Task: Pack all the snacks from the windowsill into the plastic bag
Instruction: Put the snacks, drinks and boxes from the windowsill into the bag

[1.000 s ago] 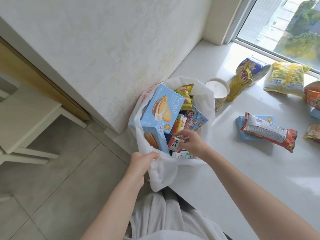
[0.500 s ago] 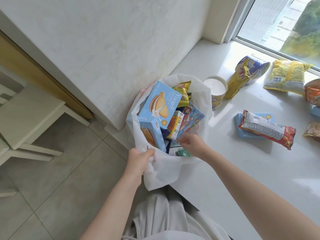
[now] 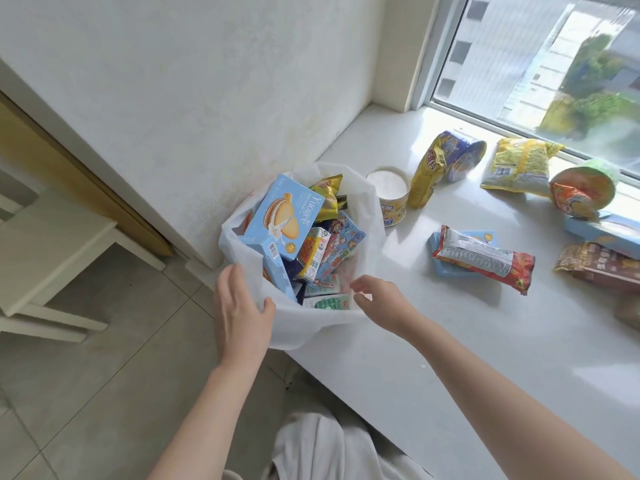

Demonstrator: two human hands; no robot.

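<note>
The bag stands on the sill, crammed with snacks, a blue box on top. Left hand lies flat against the bag's near-left side, grip slack, holding nothing. Right hand hovers at the bag's near-right rim, fingers loose, grip empty. Right of the bag sit a tub and a red packet.

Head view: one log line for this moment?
plastic bag: part-filled | left hand: flat against bag side | right hand: empty, at rim | windowsill: snack packets unpacked
</note>
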